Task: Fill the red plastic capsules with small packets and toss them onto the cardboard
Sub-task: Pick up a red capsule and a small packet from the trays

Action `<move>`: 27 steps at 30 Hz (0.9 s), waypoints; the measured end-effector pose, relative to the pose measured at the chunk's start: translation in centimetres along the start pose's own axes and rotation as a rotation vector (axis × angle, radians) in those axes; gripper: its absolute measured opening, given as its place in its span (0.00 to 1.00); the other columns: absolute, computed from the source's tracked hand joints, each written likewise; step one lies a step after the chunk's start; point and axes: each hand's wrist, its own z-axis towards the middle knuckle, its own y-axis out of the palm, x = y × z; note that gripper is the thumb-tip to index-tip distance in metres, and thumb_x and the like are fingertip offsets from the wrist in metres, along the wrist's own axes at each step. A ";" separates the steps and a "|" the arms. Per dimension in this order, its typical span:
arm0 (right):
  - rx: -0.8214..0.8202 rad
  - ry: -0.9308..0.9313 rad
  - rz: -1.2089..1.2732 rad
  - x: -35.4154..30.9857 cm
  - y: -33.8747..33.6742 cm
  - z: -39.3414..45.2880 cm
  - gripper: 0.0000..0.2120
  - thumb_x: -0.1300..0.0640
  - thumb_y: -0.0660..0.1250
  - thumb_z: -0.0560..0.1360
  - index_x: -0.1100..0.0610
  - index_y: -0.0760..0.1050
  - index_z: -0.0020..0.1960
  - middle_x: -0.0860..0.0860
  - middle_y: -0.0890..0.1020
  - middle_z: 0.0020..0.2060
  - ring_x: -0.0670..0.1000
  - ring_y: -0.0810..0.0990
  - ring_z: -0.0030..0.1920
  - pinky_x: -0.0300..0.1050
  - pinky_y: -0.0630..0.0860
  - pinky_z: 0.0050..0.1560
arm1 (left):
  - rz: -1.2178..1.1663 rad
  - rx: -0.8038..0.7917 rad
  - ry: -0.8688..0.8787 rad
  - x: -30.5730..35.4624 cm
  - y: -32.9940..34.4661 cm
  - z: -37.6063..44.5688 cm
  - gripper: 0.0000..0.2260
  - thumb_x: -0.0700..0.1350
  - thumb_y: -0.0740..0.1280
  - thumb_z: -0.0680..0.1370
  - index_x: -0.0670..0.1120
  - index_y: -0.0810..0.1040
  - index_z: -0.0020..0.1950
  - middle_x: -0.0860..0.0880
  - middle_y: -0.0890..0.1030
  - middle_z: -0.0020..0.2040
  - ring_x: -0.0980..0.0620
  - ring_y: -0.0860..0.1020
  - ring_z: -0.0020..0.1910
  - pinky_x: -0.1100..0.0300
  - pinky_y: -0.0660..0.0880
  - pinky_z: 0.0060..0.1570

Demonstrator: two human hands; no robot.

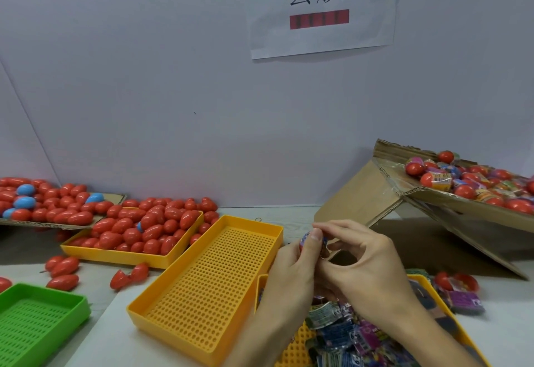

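Both hands, left hand (291, 262) and right hand (367, 262), pinch one red capsule (307, 240) above the packet tray (462, 335); the sloped cardboard (372, 190) lies up-right, nearer the right hand.

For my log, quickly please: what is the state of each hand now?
Left hand: closed, gripping a capsule with a packet on it.
Right hand: closed, fingertips pinching the same capsule.
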 end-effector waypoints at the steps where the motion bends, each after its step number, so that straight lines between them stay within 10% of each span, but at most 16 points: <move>1: -0.006 0.001 -0.005 0.0 0.0 0.0 0.21 0.59 0.78 0.69 0.36 0.80 0.53 0.36 0.81 0.52 0.47 0.82 0.51 0.52 0.84 0.43 | 0.037 0.005 0.003 0.0 -0.2 0.1 0.19 0.56 0.59 0.81 0.58 0.83 0.35 0.49 0.80 0.28 0.51 0.82 0.29 0.61 0.78 0.30; 9: -0.088 -0.066 -0.151 -0.4 0.5 -0.2 0.24 0.54 0.78 0.70 0.35 0.76 0.60 0.34 0.78 0.53 0.42 0.79 0.51 0.43 0.81 0.50 | 0.060 0.149 -0.023 -0.1 -1.0 0.4 0.13 0.49 0.61 0.83 0.42 0.81 0.51 0.45 0.83 0.40 0.52 0.82 0.37 0.57 0.80 0.37; 15: -0.039 -0.055 0.024 -0.7 0.8 -0.1 0.20 0.46 0.74 0.66 0.41 0.79 0.58 0.37 0.79 0.54 0.43 0.81 0.54 0.40 0.80 0.53 | -0.587 0.072 -0.228 1.0 -0.7 0.2 0.21 0.49 0.54 0.85 0.32 0.76 0.57 0.36 0.80 0.37 0.41 0.82 0.35 0.53 0.82 0.38; 27: 0.034 -0.089 -0.163 -0.4 0.3 -0.1 0.16 0.58 0.74 0.73 0.44 0.79 0.58 0.34 0.80 0.50 0.39 0.78 0.54 0.34 0.77 0.49 | -0.409 0.136 -0.104 0.5 -1.0 0.4 0.12 0.41 0.62 0.83 0.34 0.80 0.53 0.41 0.85 0.41 0.46 0.85 0.40 0.59 0.81 0.39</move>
